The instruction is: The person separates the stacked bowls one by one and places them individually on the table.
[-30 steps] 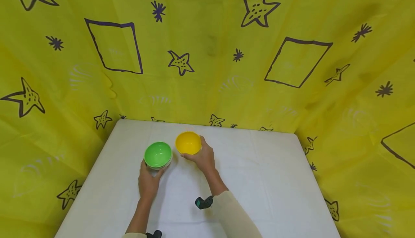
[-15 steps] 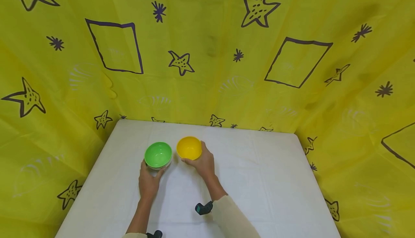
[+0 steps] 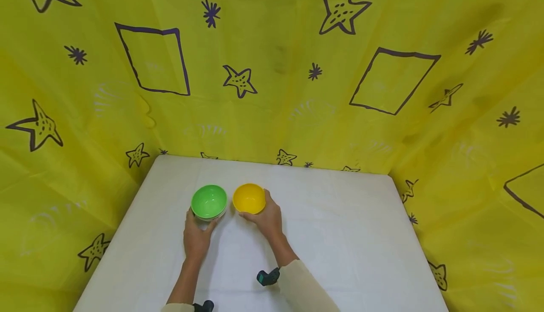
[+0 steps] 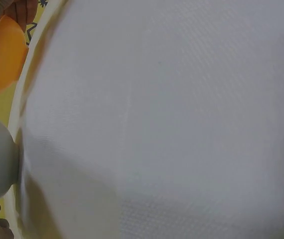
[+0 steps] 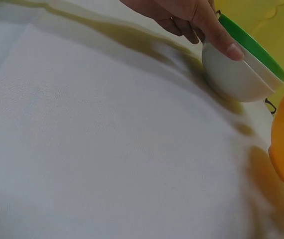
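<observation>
No words, numbers, labels or brand marks can be read anywhere. The yellow backdrop (image 3: 272, 66) carries only drawn stars, squares and bursts; the wrist views are perhaps too blurred to show fine print.

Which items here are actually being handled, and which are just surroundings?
In hand:
- green bowl atop a white bowl, gripped by the left hand
- yellow bowl, gripped by the right hand

Surroundings:
- white table
- yellow star-print backdrop
</observation>
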{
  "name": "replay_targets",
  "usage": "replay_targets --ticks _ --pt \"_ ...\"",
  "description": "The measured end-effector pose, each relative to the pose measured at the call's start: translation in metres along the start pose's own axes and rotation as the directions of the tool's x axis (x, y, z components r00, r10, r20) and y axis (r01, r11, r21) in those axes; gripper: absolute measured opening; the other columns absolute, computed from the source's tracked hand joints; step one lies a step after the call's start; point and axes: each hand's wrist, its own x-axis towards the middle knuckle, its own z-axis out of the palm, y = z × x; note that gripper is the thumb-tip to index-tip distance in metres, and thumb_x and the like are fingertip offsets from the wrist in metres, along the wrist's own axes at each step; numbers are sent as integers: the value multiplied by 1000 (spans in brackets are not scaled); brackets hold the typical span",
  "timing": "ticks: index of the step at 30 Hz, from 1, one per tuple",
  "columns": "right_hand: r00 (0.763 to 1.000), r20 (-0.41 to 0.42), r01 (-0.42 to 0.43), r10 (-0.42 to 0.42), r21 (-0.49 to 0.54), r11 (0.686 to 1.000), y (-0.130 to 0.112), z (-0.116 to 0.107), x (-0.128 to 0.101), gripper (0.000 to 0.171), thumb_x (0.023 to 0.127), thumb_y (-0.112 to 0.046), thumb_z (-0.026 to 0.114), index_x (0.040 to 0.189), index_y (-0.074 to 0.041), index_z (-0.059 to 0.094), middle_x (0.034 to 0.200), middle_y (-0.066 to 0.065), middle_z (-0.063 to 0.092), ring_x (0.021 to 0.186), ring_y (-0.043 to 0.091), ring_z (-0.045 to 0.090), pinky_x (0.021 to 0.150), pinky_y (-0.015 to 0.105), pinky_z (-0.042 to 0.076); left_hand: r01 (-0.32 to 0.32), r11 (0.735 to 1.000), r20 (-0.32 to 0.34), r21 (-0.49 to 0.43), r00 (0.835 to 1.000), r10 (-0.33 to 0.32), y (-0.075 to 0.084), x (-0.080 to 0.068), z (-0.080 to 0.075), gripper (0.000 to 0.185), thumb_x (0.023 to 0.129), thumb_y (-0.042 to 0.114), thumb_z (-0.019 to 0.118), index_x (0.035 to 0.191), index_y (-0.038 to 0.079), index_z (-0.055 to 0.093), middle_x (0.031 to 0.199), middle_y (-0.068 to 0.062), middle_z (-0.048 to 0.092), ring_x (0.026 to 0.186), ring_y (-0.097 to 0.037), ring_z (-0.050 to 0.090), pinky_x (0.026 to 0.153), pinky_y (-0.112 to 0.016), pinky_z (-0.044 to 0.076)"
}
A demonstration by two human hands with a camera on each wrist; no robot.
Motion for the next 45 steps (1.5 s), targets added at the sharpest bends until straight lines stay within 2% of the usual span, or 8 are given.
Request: replay_targets --ticks 9,22,25,28,31,35,45 --pt "1000 18 -4 4 17 1000 6 1 -8 89 72 -41 98 143 -9 54 134 5 68 123 26 64 109 50 50 -11 1000 2 19 1000 11 -1 -2 1 92 89 14 84 159 -9 28 159 -34 37 147 -53 34 118 -68 29" --pt "1000 -3 -29 29 -9 1000 5 3 -12 100 71 -45 98 149 -6 48 140 10 64 127 28 62 112 50 48 -9 999 8 39 1000 9 -2 -1 2 92 90 16 84 159 -9 28 161 -34 35 150 -53 28 121 -67 25" --pt "999 -2 -47 47 -76 996 5 5 -13 116 70 -52 96 157 -2 38 153 15 53 138 32 54 116 51 44 -18 999 2 49 1000 18 -3 -1 2 92 89 16 84 158 -10 28 159 -35 35 150 -54 28 121 -67 25" --pt "999 -18 -50 48 -148 988 2 6 -10 133 67 -60 95 164 0 25 167 20 33 151 36 37 120 53 36 -20 998 3 58 1000 20 -4 0 2 93 89 17 85 158 -9 29 159 -34 36 150 -53 29 121 -65 25" --pt "999 -40 -21 14 -185 983 -3 5 -5 139 66 -63 94 165 1 21 171 21 23 156 38 26 122 55 32 -22 998 5 50 1000 22 -4 1 1 93 89 17 85 159 -9 28 159 -34 36 150 -53 28 121 -65 25" --pt "999 -47 13 -23 -203 979 -11 4 3 137 68 -62 93 164 3 21 171 22 23 157 39 23 123 56 30 -24 999 1 39 1000 24 -4 3 2 93 90 17 85 159 -9 28 159 -34 36 150 -53 27 121 -66 24" --pt "998 3 55 -56 -211 976 -28 7 14 135 70 -62 92 165 3 20 171 20 24 158 36 22 124 53 28 -28 999 5 37 1000 28 -6 2 2 92 90 16 84 158 -9 28 159 -35 35 150 -54 26 120 -67 25"
